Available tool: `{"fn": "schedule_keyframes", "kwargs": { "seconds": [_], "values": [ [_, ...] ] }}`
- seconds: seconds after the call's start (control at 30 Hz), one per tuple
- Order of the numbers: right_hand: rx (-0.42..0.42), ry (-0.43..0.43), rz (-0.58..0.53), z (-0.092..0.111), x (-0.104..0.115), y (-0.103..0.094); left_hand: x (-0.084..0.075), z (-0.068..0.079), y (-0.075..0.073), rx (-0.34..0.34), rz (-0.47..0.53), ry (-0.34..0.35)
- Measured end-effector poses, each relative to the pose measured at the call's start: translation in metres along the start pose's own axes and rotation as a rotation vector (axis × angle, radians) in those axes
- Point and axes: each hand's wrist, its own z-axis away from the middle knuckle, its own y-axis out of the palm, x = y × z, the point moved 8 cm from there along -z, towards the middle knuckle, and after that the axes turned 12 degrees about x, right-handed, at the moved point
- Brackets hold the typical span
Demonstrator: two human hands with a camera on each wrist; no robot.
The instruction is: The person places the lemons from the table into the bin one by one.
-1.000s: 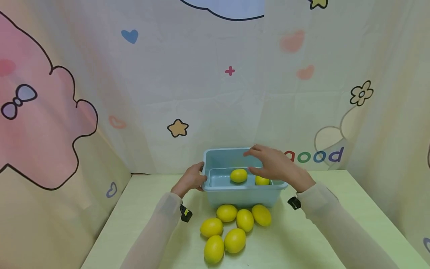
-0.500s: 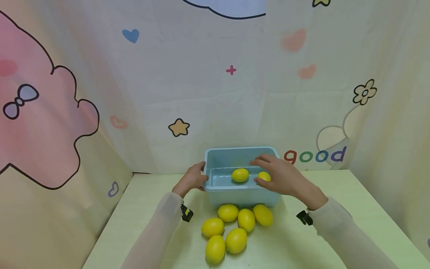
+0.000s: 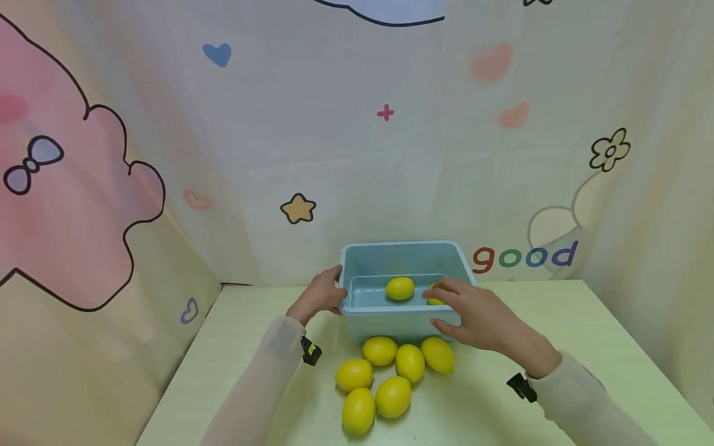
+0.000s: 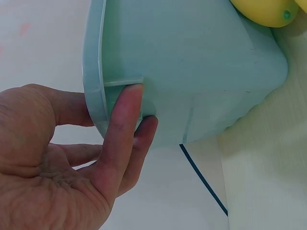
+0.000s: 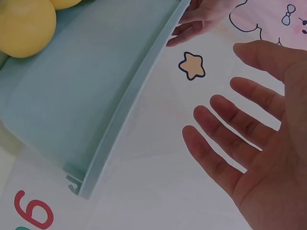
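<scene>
A light blue plastic bin [image 3: 397,323] stands on the table with two yellow lemons inside. One lemon [image 3: 400,288] lies in plain sight; the other is largely covered by my right hand. My left hand [image 3: 317,296] grips the bin's left end at the rim, and in the left wrist view its fingers [image 4: 125,120] curl under the lip. Nothing is in my right hand [image 3: 485,317], which hovers over the bin's front right corner. The right wrist view shows its fingers [image 5: 220,136] spread and relaxed, apart from the bin. Several lemons [image 3: 410,363] lie in front of the bin.
The pale green tabletop [image 3: 519,396] reaches back to a printed curtain [image 3: 334,136] close behind the bin. The loose lemons sit in a tight cluster between the forearms, the rear ones right at the bin's front wall.
My right hand has moved from above the inside of the bin toward the front and right, down past the front rim. The left hand keeps its grip. The lemons stay put.
</scene>
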Motion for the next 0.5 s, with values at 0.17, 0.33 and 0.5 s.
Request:
{"fn": "schedule_keyframes", "kwargs": {
  "seconds": [0.17, 0.33, 0.5],
  "values": [
    [0.020, -0.010, -0.009, 0.005, 0.005, 0.008, 0.001, -0.001, 0.000, -0.001, -0.009, -0.010],
    [0.071, -0.004, -0.035, 0.009, 0.009, 0.019, 0.000, -0.001, 0.000, 0.000, -0.020, 0.000],
    [0.124, 0.000, -0.054, 0.013, 0.012, 0.030, -0.001, 0.000, 0.000, -0.002, -0.029, 0.001]
  ]
}}
